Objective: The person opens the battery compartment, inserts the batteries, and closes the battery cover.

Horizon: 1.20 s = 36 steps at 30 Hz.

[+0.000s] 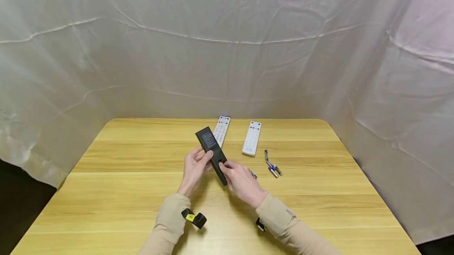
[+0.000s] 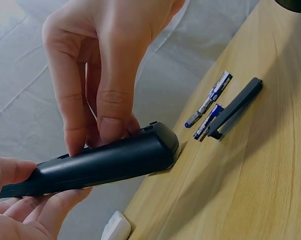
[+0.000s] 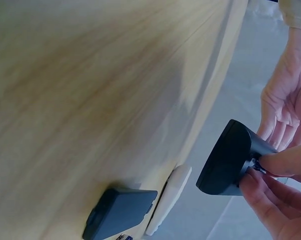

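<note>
Toward the near end of the black remote [image 1: 216, 152], the right hand [image 1: 242, 182] pinches a small shiny piece [image 3: 254, 162] in its fingers and should work gently, while the left hand [image 1: 193, 168], gripping the remote's middle above the worktop [image 1: 142, 192], had better hold it steady, nearer than the white remotes [image 1: 252, 138].

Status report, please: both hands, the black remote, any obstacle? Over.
Left hand gripping black remote. Right hand apparently pinching a battery at its back. Loose batteries to the right, not blocking.
</note>
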Each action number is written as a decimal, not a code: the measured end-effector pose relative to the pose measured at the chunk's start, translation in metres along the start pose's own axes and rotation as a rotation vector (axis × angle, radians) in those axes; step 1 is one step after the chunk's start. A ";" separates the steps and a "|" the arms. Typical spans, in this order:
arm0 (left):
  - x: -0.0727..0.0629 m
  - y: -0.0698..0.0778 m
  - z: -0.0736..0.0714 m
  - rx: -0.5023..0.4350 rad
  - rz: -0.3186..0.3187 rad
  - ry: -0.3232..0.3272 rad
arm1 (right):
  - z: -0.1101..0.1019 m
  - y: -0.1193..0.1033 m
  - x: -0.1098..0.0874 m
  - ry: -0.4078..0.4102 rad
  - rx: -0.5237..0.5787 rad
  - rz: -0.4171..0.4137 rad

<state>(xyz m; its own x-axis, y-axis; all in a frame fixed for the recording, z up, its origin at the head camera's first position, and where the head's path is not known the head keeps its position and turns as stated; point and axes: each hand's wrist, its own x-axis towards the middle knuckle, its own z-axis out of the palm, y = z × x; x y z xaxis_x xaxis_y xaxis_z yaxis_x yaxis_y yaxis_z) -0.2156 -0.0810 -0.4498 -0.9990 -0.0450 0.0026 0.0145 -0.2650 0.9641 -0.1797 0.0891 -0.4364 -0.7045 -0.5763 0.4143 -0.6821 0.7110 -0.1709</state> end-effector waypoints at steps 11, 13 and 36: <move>-0.001 0.001 0.001 -0.005 -0.001 0.011 | -0.002 0.000 -0.001 -0.003 0.016 -0.007; -0.001 0.002 0.001 -0.008 -0.002 0.011 | -0.002 0.000 -0.001 -0.004 0.016 -0.008; 0.000 0.002 0.001 -0.004 -0.002 0.015 | 0.000 0.001 -0.001 -0.001 0.019 -0.001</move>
<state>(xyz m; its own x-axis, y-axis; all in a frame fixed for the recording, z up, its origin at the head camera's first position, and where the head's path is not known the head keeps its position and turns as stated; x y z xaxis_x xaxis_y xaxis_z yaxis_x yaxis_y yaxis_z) -0.2153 -0.0806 -0.4472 -0.9982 -0.0591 -0.0030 0.0130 -0.2687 0.9631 -0.1797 0.0902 -0.4368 -0.7037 -0.5779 0.4133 -0.6868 0.7023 -0.1874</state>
